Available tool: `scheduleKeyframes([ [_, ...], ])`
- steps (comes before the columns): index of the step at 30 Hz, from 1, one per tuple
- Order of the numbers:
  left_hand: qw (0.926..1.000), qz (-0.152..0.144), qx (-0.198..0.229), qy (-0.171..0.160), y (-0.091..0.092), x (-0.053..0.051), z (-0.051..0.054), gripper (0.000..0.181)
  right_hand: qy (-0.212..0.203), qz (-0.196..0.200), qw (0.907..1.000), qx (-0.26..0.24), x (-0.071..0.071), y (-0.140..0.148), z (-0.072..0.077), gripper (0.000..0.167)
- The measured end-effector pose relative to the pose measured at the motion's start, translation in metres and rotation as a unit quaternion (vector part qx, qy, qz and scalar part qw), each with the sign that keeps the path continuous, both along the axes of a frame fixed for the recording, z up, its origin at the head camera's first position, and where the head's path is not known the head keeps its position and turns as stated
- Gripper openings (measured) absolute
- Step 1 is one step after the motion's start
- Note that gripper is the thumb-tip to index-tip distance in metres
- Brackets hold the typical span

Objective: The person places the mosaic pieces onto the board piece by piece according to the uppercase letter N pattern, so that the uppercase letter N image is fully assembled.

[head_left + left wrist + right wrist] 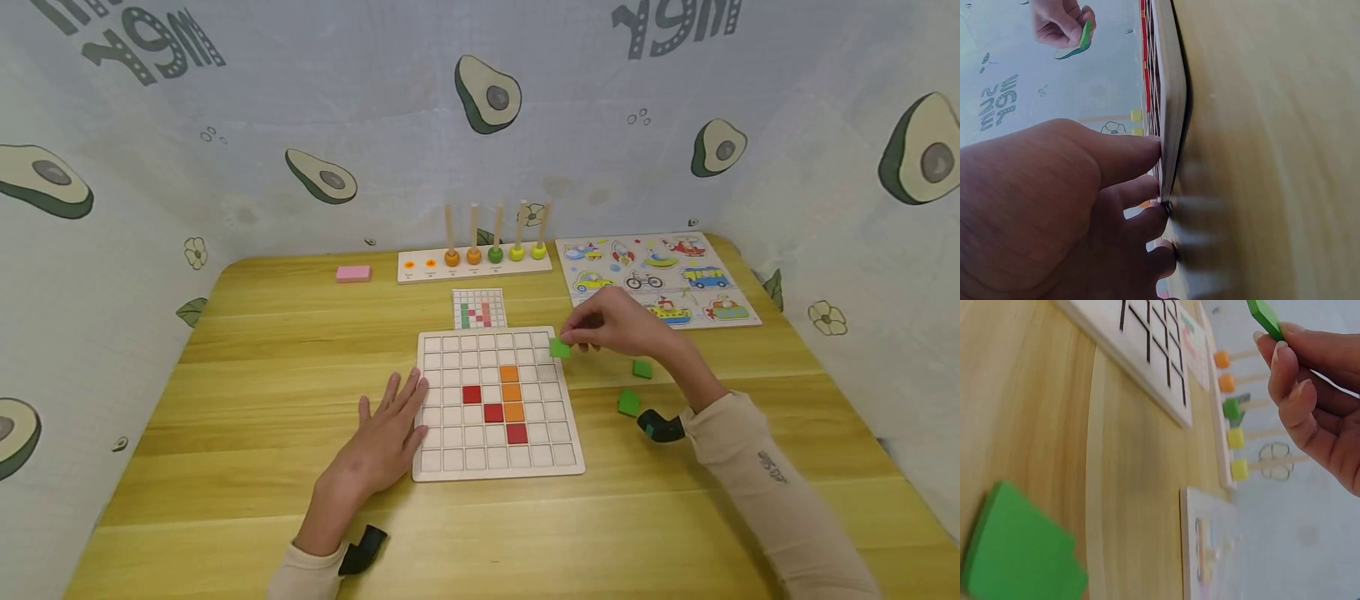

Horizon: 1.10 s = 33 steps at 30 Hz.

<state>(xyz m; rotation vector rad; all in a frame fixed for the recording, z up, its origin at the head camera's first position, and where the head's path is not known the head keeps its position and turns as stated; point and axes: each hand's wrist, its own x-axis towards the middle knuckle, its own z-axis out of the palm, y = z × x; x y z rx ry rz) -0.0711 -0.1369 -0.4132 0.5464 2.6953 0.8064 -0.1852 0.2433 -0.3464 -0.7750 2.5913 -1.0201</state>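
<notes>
A white grid board (pixel 453 457) lies on the wooden table, with several red and orange square tiles (pixel 513 412) in its cells. My left hand (pixel 382 437) rests at the board's left edge, fingers spread; in the left wrist view the thumb touches the board's rim (pixel 1171 94). Between thumb and fingertips, my right hand (pixel 617 323) pinches a green square tile (pixel 559 348), held up over the board's far right corner. In the right wrist view this green tile (pixel 1264 316) is clear of the board. Loose green tiles (pixel 628 403) lie on the table right of the board.
Behind the board lies a small pattern card (pixel 480 308) with coloured squares. Farther back stand a pegged counting board (pixel 420 273) with coloured beads and a pink block (pixel 353 274). A vehicle picture puzzle (pixel 697 300) lies at the back right, beyond my right hand.
</notes>
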Motion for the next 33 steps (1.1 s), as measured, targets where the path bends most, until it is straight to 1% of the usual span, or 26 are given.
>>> scheduleKeyframes([
  [3,1.0000,0.001,0.000,0.000,0.000,0.000,0.000,0.065,0.000,-0.001,1.0000,-0.007,-0.002,-0.014,0.001,0.010],
  [8,1.0000,0.001,0.000,0.001,0.000,-0.001,0.000,0.065,0.004,0.009,0.9998,-0.019,-0.006,-0.037,-0.001,0.010],
  [15,1.0000,0.003,-0.004,0.000,0.000,-0.001,-0.001,0.065,-0.013,0.014,0.9996,-0.020,-0.006,-0.072,-0.006,0.011],
  [21,1.0000,0.005,-0.006,-0.002,0.000,-0.002,-0.002,0.065,-0.011,0.035,0.9991,-0.020,-0.006,-0.095,-0.014,0.011],
  [28,0.9999,0.004,-0.010,-0.003,0.001,-0.002,-0.002,0.066,-0.021,0.056,0.9981,-0.019,-0.007,-0.116,-0.019,0.010],
  [33,1.0000,0.004,-0.009,0.001,0.001,-0.003,-0.003,0.066,0.000,0.063,0.9980,-0.007,-0.007,-0.130,-0.027,0.008],
])
